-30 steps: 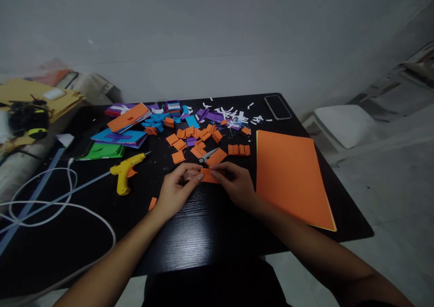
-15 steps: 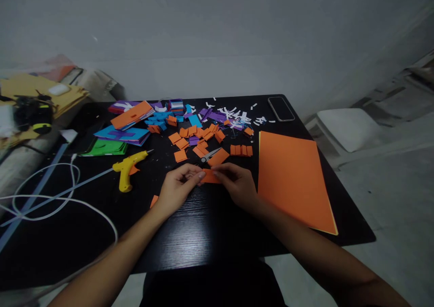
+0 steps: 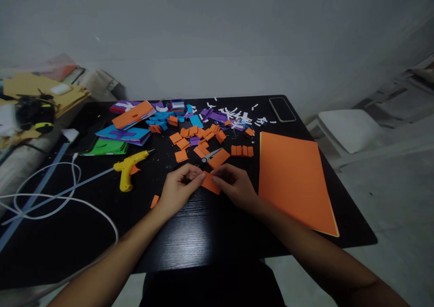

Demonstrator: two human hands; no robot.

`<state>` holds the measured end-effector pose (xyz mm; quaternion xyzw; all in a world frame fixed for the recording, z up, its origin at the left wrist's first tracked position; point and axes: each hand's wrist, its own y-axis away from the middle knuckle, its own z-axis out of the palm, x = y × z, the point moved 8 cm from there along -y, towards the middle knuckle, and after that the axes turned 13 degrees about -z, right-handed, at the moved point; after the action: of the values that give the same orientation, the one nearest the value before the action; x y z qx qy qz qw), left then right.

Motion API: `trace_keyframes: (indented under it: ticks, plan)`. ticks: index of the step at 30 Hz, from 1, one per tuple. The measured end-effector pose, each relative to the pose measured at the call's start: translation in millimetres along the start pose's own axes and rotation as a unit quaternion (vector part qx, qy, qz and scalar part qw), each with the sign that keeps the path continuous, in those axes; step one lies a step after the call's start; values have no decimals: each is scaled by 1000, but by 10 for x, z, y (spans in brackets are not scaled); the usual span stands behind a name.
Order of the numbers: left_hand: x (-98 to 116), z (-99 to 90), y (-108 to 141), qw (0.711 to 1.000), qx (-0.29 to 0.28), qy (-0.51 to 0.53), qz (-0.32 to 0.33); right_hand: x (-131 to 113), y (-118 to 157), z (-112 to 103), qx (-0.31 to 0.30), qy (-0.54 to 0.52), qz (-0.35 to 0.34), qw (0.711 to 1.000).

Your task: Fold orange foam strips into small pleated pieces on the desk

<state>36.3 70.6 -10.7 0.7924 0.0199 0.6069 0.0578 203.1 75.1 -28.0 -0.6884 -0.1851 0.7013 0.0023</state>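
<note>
Orange paper piece (image 3: 210, 185) is between 2 hands, over the near middle of the black worktop (image 3: 237, 234), which fills most of the lower view; to the right on it lies a stack of large orange sheets (image 3: 293, 180), a thin yellow edge showing below. The left hand (image 3: 181, 187) pinches the piece's left side, thumb against fingers; the right hand (image 3: 237, 187) has its grip on the upper right edge, apparently also pinching; whether the piece touches the worktop, I cannot tell.

Well to the left rests a yellow glue gun (image 3: 126, 173); just beyond the fingers lie scissors (image 3: 211, 155); past those, small folded orange pieces (image 3: 181, 156) and, smaller again, white paper strips (image 3: 233, 114).

The piece should handle as very light, fairly stiff but easily creased, hardly slippery; edges or corners look the best hold, with fingertip pressure only.
</note>
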Motion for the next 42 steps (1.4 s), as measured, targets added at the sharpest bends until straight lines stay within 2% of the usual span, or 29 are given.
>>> trace_keyframes:
  ticks: [6, 10, 13, 19, 24, 31, 38, 42]
  plan:
    - [74, 55, 27, 992, -35, -98, 72, -2, 4, 77, -47, 5, -3, 999]
    - [177, 64, 62, 982, -29, -141, 121, -7, 7, 64, -55, 59, -16, 997]
    - [186, 55, 57, 985, -21, -129, 109, -35, 0, 40, -40, 68, -27, 997]
    - [137, 43, 47, 995, -16, -76, 66, -80, 1, -35, 32, 46, -24, 998]
    - [153, -2, 47, 993, 8, -92, 80, -41, 17, -4, 19, 17, 0, 1000]
    - [236, 14, 74, 981, -12, -146, 124, -56, 22, 36, -6, 17, -21, 1000]
    - [143, 41, 48, 996, -20, -63, 59, -91, 42, 9, 26, 30, -32, 999]
    - [133, 35, 53, 998, -12, -39, 51, -105, 54, -3, 39, 35, -28, 998]
